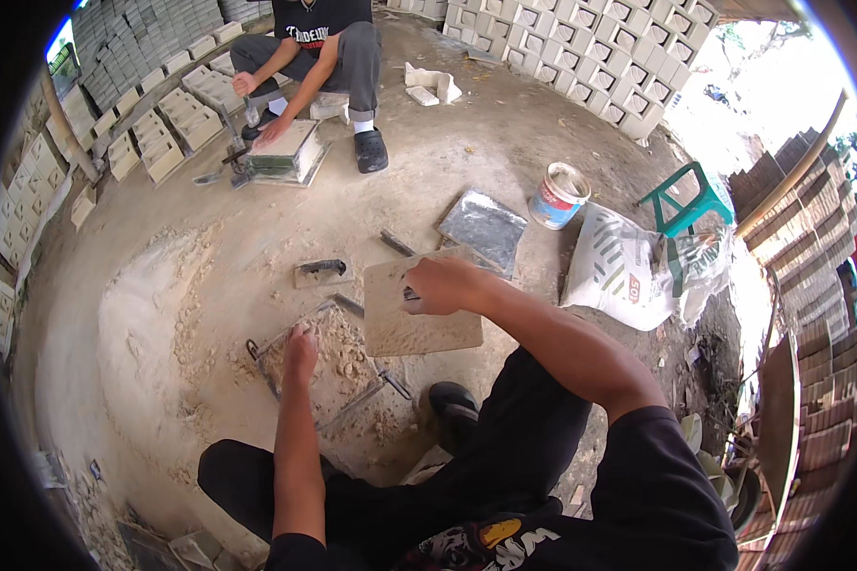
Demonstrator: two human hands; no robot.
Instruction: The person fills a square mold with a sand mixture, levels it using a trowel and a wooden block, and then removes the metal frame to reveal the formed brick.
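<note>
My right hand (443, 285) is closed around the dark handle of a flat rectangular float (419, 335), its broad face crusted with pale mix. The float is held up beside a square metal mould (383, 384) on the ground. Crumbly beige sand mix (338, 357) fills the mould and spills over its edges. At the mould's far left part, my left hand (301, 350) reaches down with fingers curled together; what they grip is hidden. Just beyond the mould lies a second float (322, 270) with a black handle.
A grey slab (484, 230), a bucket (559, 196), a white sack (621, 266) and a green stool (687, 200) stand at the right. A sand heap (148, 309) lies left. Across from me, a squatting co-worker (319, 48) handles a block mould (288, 152). Patterned blocks (590, 57) are stacked behind.
</note>
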